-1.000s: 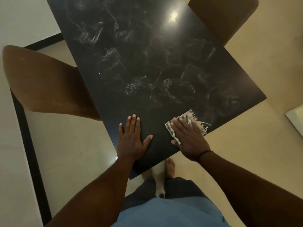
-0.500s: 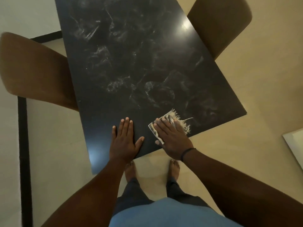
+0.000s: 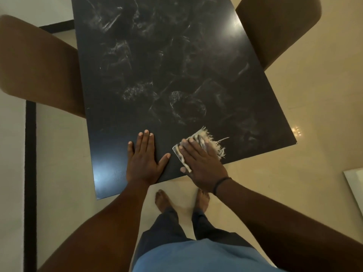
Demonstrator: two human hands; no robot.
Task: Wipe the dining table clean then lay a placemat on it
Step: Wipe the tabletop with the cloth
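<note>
- Pressing our right hand (image 3: pixel 202 165) flat on the frayed wiping cloth (image 3: pixel 198 146), fingers straight, near the close edge of the dark dining table (image 3: pixel 176 65).
- Cloth pokes out past our fingertips and thumb side, fringe trailing off to the right.
- Our left hand (image 3: pixel 144 159) lies flat just left of the cloth, fingers spread, holding nothing, not touching it.
- Whitish smears cover the tabletop farther out.
- Brown chairs (image 3: pixel 37 63) sit tucked in on both sides, and our bare feet (image 3: pixel 163 201) show below the edge.
</note>
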